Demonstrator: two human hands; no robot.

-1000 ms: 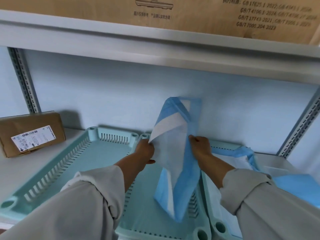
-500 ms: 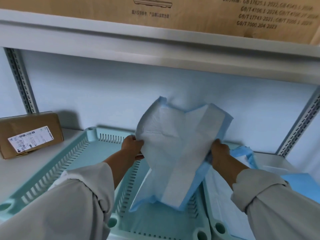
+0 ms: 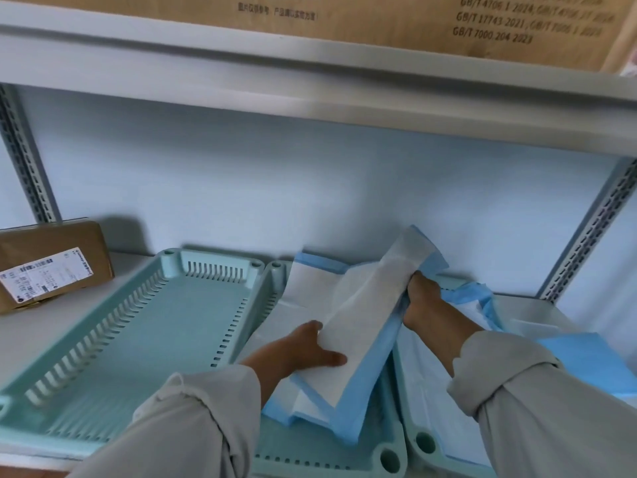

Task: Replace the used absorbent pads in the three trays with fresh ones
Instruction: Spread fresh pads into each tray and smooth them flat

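A: Three pale green trays sit side by side on the shelf (image 3: 41,326). The left tray (image 3: 144,326) at nine o'clock is bare, its slotted walls in plain view.

B: And the middle tray (image 3: 331,457)?

A: That is where the pad (image 3: 348,305) is. It is white on top with a blue edge, and it lies partly opened in that tray. Its far end climbs over the tray's back rim toward twelve o'clock, and one long fold stands up along the right side.

B: What are the hands doing?

A: The left hand (image 3: 303,353) presses on the pad near the middle of the tray, fingers spread wide and fairly straight, thumb out to the right. The right hand (image 3: 422,298) is at two o'clock, fingers curled tight round the raised fold, bunching it.

B: The right tray (image 3: 427,443)?

A: It has its own white lining sheet (image 3: 424,360), with crumpled blue edging behind the right wrist. A flat blue sheet (image 3: 586,357) lies on the shelf at three o'clock, just beside that tray.

B: Anything else?

A: A brown parcel (image 3: 51,263) with a white label sits at ten o'clock, apart from the trays. A large cardboard box (image 3: 413,19) with printed codes rests on the shelf above.
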